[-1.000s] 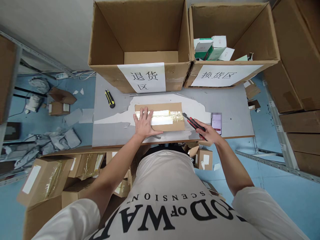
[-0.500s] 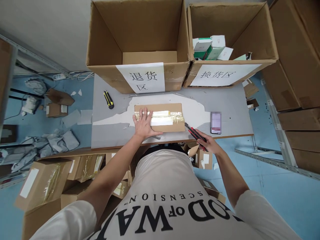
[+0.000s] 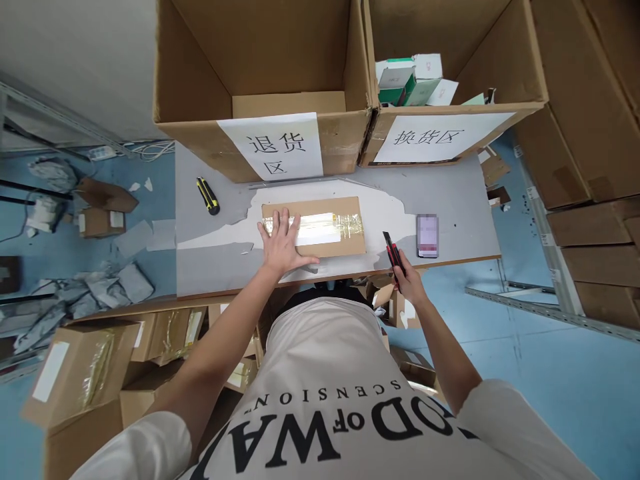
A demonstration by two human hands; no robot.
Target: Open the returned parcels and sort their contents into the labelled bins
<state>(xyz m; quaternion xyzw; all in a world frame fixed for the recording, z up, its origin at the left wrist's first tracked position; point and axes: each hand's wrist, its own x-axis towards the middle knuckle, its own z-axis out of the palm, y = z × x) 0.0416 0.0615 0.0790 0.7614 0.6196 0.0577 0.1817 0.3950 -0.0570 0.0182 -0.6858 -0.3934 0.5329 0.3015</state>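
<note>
A flat cardboard box with a white label and shiny clear tape lies on the grey table. Spread over the box's left end is my left hand, its fingers lying flat on the cardboard and label. My right hand grips a red and black utility knife near the table's front edge. The blade points up and away from me, apart from the box's right end. Just right of the knife lies a phone with its screen lit.
A yellow and black utility knife lies at the table's left. Behind stand two big open cartons, the left carton and the right carton, which holds small white and green boxes. Taped parcels are piled below at left.
The utility knife in my right hand has drawn away from the box's right end, and its blade has turned more upright. My left hand stays flat on the box. The view has shifted slightly.
</note>
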